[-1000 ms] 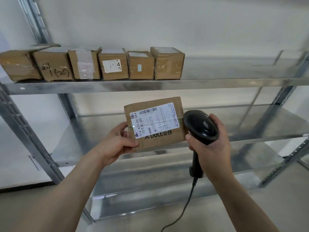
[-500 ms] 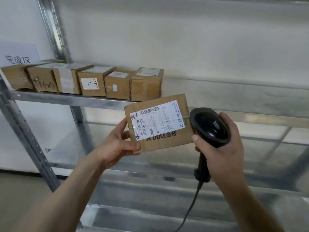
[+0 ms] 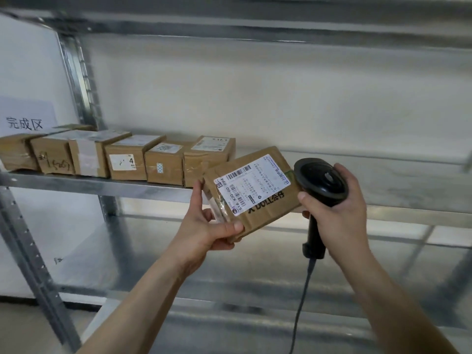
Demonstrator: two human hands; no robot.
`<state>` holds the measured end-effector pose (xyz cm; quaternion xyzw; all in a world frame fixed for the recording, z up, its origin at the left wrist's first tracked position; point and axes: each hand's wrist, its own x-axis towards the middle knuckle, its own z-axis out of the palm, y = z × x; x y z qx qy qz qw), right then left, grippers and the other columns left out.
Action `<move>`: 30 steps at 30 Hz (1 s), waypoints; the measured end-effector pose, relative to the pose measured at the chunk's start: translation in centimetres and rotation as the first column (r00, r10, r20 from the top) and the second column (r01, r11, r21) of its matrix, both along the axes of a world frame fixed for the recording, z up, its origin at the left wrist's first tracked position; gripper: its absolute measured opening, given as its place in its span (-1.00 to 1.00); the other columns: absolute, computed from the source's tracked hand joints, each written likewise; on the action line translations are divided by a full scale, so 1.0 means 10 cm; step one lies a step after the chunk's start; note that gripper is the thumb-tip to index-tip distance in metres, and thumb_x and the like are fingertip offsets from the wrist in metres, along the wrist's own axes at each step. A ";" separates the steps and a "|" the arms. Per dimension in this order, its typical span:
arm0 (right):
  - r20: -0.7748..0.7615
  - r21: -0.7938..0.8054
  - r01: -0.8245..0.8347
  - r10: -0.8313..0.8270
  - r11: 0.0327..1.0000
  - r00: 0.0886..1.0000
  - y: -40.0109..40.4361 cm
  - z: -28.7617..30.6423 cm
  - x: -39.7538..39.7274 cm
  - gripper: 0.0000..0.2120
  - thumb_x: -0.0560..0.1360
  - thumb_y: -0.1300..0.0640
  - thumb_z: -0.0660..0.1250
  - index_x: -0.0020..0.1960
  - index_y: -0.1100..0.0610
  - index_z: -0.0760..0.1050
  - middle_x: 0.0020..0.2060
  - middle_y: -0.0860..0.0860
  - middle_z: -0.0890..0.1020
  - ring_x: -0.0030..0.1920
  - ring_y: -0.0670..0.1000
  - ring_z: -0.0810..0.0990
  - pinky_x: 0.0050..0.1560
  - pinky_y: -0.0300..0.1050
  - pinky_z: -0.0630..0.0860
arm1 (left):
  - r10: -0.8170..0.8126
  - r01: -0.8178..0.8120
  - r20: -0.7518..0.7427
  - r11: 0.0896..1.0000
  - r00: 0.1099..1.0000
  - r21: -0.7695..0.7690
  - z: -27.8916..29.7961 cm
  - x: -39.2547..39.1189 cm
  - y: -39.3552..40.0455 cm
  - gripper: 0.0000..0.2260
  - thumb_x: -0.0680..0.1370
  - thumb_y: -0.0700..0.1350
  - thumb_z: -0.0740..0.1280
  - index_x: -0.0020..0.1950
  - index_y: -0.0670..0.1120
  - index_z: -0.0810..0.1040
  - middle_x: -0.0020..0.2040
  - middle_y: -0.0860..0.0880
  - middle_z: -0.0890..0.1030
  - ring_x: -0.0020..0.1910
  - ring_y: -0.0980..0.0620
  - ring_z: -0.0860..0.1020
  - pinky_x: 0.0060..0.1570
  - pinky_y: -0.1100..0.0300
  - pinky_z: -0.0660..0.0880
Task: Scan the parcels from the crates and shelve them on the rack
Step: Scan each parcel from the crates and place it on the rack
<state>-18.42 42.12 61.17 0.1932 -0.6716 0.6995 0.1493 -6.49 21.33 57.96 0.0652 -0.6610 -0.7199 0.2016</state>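
Gripping the lower left corner of a flat brown parcel (image 3: 251,192) in the left hand (image 3: 204,226), thumb pressing across the front and fingers curling behind; holding it tilted, long axis rising toward the right, label facing the camera. Clasping a black scanner (image 3: 320,185) in the right hand (image 3: 337,213), its head sitting just beside the parcel's right edge. Hovering just in front of the shelf (image 3: 102,185), beside the last box of the row of parcels (image 3: 208,159), open shelf lying up and rightward, nearer the left hand.

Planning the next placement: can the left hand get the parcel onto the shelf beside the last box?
Probably yes: the left hand holds the parcel just right of the last box, with bare shelf there.
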 end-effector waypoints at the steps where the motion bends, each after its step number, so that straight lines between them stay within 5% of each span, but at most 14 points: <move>1: -0.001 -0.002 0.002 -0.002 1.000 1.000 -0.02 0.01 -0.03 -0.13 0.14 -0.15 0.56 0.42 -0.23 0.36 0.21 -0.25 0.60 0.25 0.04 0.63 0.23 0.26 0.59 | 0.013 -0.013 -0.009 1.000 1.000 -0.015 0.02 -0.02 0.01 0.15 0.22 -0.17 0.65 0.56 0.38 0.03 0.12 -0.23 0.67 -0.04 -0.27 0.70 -0.16 -0.06 0.65; 5: 0.031 -0.048 -0.014 0.015 0.999 0.999 -0.13 0.05 -0.20 -0.14 0.14 -0.11 0.58 0.40 -0.22 0.38 0.20 -0.22 0.62 0.22 0.04 0.65 0.22 0.26 0.60 | 0.058 -0.058 -0.047 0.998 0.997 0.012 0.09 -0.10 0.04 0.18 0.11 -0.07 0.70 0.55 0.34 0.09 0.14 -0.17 0.66 0.03 -0.11 0.71 -0.19 -0.06 0.66; 9: 0.054 -0.067 -0.057 0.061 0.996 0.997 -0.19 0.10 -0.36 -0.14 0.15 -0.04 0.58 0.42 -0.15 0.38 0.19 -0.16 0.64 0.21 0.03 0.66 0.23 0.25 0.60 | 0.136 -0.130 -0.065 0.987 0.989 0.093 0.13 -0.19 0.11 0.08 0.03 -0.01 0.70 0.46 0.25 0.24 0.19 -0.22 0.61 0.06 -0.16 0.69 -0.24 -0.08 0.65; 15: 0.024 -0.010 -0.125 0.125 0.992 0.992 -0.29 0.18 -0.56 -0.12 0.15 -0.08 0.58 0.44 -0.13 0.38 0.20 -0.19 0.63 0.23 -0.02 0.64 0.25 0.23 0.59 | 0.284 -0.271 -0.057 0.949 0.957 0.163 0.18 -0.31 0.32 0.00 0.15 -0.09 0.71 0.43 0.15 0.22 0.09 -0.12 0.69 0.00 -0.07 0.72 -0.19 -0.07 0.67; 18: -0.020 0.017 -0.153 0.153 0.988 0.988 -0.30 0.20 -0.61 -0.21 0.33 0.13 0.63 0.47 -0.06 0.37 0.18 -0.25 0.60 0.24 -0.12 0.60 0.36 0.09 0.53 | 0.385 -0.375 -0.021 0.910 0.923 0.175 0.18 -0.42 0.41 -0.02 0.22 -0.11 0.72 0.46 0.08 0.19 -0.02 -0.09 0.66 -0.10 -0.05 0.72 -0.15 -0.09 0.68; 22: -0.049 0.037 -0.181 0.183 0.983 0.982 -0.27 0.17 -0.64 -0.27 0.40 0.23 0.59 0.47 -0.03 0.37 0.13 -0.31 0.57 0.23 -0.16 0.57 0.35 -0.13 0.46 | 0.494 -0.489 -0.017 0.864 0.869 0.118 0.22 -0.53 0.53 -0.30 0.38 -0.16 0.61 0.36 -0.01 0.25 -0.09 -0.07 0.61 -0.19 -0.11 0.70 -0.20 0.02 0.65; 27: -0.084 0.056 -0.243 0.247 0.968 0.965 -0.25 0.12 -0.67 -0.23 0.39 0.23 0.60 0.50 -0.02 0.35 0.19 -0.30 0.56 0.26 -0.24 0.54 0.28 -0.26 0.45 | 0.653 -0.644 0.029 0.753 0.757 -0.133 0.16 -0.64 0.48 -0.35 0.30 0.12 0.65 0.21 -0.01 0.38 -0.04 -0.04 0.63 -0.16 -0.05 0.68 -0.11 -0.06 0.66; 30: -0.096 0.082 -0.262 0.269 0.962 0.958 -0.26 0.11 -0.71 -0.22 0.38 0.24 0.60 0.49 -0.04 0.35 0.16 -0.34 0.54 0.21 -0.35 0.51 0.12 -0.48 0.44 | 0.733 -0.689 -0.005 0.636 0.680 -0.348 0.11 -0.68 0.43 -0.44 0.25 0.21 0.64 0.04 -0.01 0.47 -0.06 0.03 0.60 -0.12 0.11 0.57 -0.25 0.22 0.43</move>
